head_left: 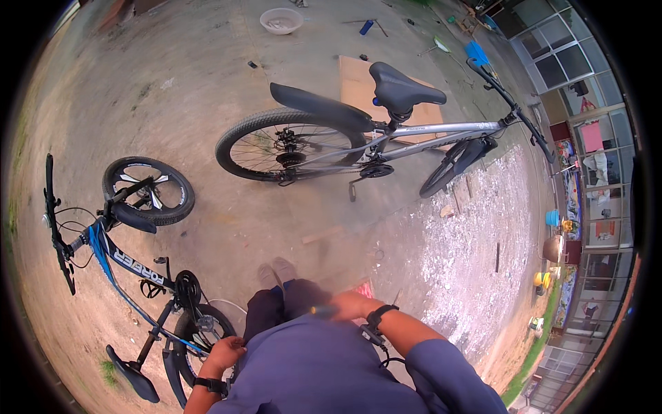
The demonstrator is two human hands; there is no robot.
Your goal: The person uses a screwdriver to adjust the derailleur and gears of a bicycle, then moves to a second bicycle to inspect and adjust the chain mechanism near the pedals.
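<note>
My right hand (355, 305) is closed in front of my grey-blue shirt, holding a short dark handle with a yellow end (323, 312), possibly a screwdriver, smeared by motion. A patch of red-patterned material (363, 288) shows just beyond that hand. Low at my left side, my left hand (226, 352) has its fingers curled in against the shirt; what they hold, if anything, is hidden. Beside it stands a blue and black bicycle (131, 265), its rear wheel (200, 338) nearest the hand. Both wrists wear dark bands.
A silver-grey bicycle (427, 131) stands ahead, partly over a cardboard sheet (355, 79). A white basin (281, 21), a blue can-like object (366, 27) and small dark items lie farther off. Flaking white ground (483, 255) spreads to the right, before a windowed building (600, 159).
</note>
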